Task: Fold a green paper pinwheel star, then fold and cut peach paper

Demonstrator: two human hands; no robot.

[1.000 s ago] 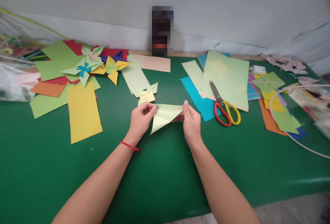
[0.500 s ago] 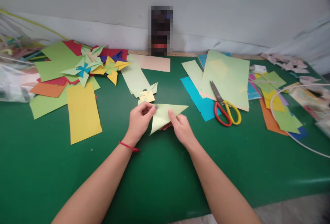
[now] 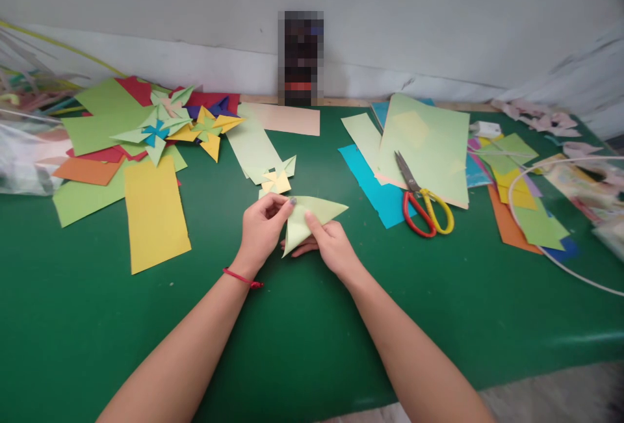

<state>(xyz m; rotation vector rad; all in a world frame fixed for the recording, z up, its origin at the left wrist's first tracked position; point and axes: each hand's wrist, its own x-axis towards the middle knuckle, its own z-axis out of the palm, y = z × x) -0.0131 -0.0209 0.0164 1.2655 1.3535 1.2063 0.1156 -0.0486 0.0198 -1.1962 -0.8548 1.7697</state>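
A pale green sheet of paper (image 3: 319, 207), folded into a triangle, is held between both hands above the green table (image 3: 297, 332). My left hand (image 3: 263, 225) pinches its left corner between thumb and fingertips. My right hand (image 3: 329, 244) has its thumb on top of the paper, with the fingers underneath, partly hidden. Just beyond the left fingertips lies a small yellow and pale green folded paper piece (image 3: 277, 179). Behind that rests a pale green paper strip (image 3: 253, 143).
Scissors (image 3: 422, 199) with red and yellow handles lie on pale green sheets (image 3: 439, 137) at right. Folded paper pinwheels (image 3: 207, 127) top coloured papers at left, near a yellow sheet (image 3: 156, 215). A blurred-out dark object (image 3: 301, 59) stands against the wall. A white cord (image 3: 517, 215) curves at right.
My right hand has slid left along the folded paper, and its fingers show more below the edge. The paper's right tip has dipped slightly and moved left. My left hand keeps its pinch.
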